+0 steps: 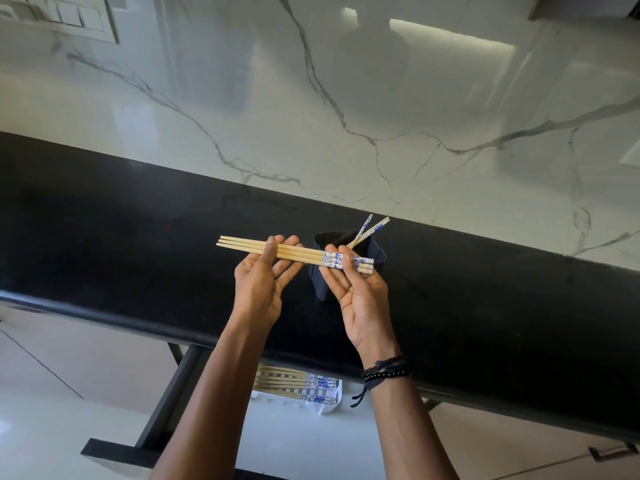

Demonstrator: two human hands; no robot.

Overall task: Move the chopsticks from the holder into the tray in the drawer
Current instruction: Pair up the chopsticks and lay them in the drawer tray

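Pale bamboo, blue-and-white at one end: a small bundle of chopsticks (294, 254) lies level across both palms at the middle of the frame. The left grip (263, 282) has its thumb pressed over the plain half with the fingers stretched beneath. The right grip (356, 289) pinches the patterned ends the same way, thumb on top and fingers under. Both are clamped on the bundle, one toward each end, which looks like a way to square the sticks side by side so they go down flat rather than tangled.

Just behind the right grip, the dark holder (318, 287) stands on the black bench (138, 237). Two more sticks (369, 230) lean out of it toward the upper right, so the holder is not yet emptied. Below the bench edge, in the lower middle of the frame, the drawer (304, 445) stands open. Its white tray (334, 405) already carries a row of matching sticks (298, 381) with their patterned ends to the right. The held bundle is turned the same way, probably so it can go straight down into the tray. Beaded bracelets (386, 370) circle the right wrist.
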